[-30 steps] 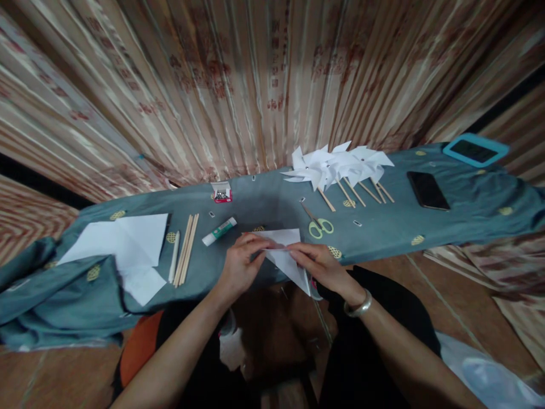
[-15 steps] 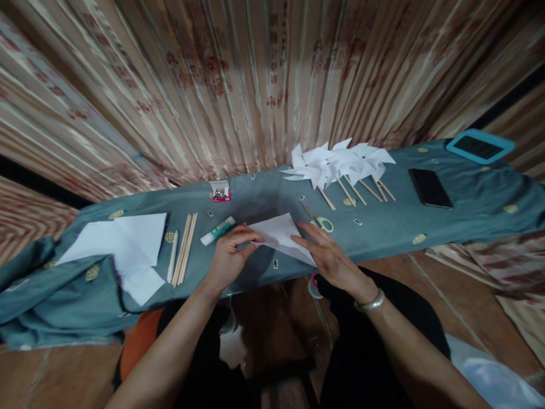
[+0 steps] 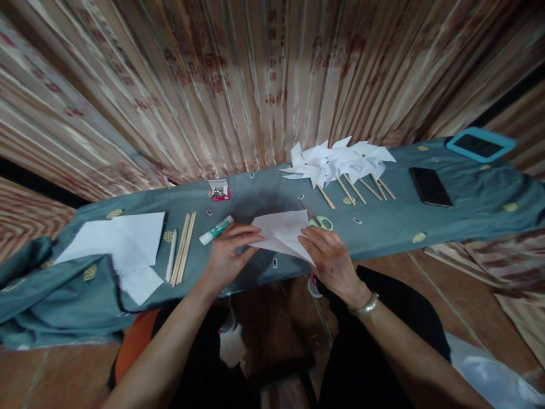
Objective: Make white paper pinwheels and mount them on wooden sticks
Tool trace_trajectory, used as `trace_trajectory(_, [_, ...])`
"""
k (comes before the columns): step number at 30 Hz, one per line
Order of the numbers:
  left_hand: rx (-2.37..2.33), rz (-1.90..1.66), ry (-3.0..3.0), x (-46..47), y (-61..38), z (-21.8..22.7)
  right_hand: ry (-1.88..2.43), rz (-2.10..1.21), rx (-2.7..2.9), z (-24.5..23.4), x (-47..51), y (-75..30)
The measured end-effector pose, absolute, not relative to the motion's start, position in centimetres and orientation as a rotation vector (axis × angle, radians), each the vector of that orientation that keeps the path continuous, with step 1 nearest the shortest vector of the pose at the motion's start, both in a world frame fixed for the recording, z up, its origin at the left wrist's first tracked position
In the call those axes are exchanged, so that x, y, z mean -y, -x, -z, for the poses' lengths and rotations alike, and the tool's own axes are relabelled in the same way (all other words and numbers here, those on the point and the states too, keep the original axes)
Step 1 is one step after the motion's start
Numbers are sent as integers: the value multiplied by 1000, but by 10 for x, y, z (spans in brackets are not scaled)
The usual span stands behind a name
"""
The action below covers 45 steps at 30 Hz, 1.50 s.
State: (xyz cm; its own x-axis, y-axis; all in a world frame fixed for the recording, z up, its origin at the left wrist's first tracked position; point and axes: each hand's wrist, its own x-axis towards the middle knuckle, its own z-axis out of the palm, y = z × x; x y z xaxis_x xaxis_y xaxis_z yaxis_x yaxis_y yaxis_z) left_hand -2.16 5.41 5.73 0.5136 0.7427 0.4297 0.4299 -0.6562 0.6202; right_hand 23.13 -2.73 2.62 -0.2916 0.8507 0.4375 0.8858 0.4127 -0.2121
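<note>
Paper [image 3: 280, 227] just got spread wider: left hand [image 3: 229, 254] pinching its left edge, right hand [image 3: 330, 260] clamped right, so 2 sides look steadied.

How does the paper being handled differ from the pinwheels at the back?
The left hand holds the paper and the right hand touches it; the pinwheels lie untouched. The paper shows no stick; the pinwheels have wooden sticks. The paper shows broad surfaces, the pinwheels pointed blades. Both are white.

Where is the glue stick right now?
In the head view, the glue stick lies left of centre on the table, beside the left hand, right of the wooden sticks.
</note>
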Motion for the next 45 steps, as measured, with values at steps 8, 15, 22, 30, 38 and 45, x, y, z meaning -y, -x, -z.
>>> trace_trajectory(8, [-927, -626, -2832, -32, 29, -36, 1302, 76, 2383, -21, 32, -208])
trace_trajectory(15, [-850, -520, -2881, -21, 43, -9, 1264, -127, 2448, -16, 31, -216])
trace_trajectory(22, [-890, -633, -2625, -13, 50, -7, 1288, -563, 2155, -11, 21, -226])
trace_trajectory(30, [-1060, -696, -2302, -14, 49, -12, 1402, -783, 1851, -12, -9, -215])
trace_trajectory(38, [-1224, -726, -2191, -15, 51, -6, 1461, -637, 1958, -13, -41, -202])
trace_trajectory(45, [-1174, -707, -2640, -9, 43, -16, 1492, -608, 1985, -19, -54, -185])
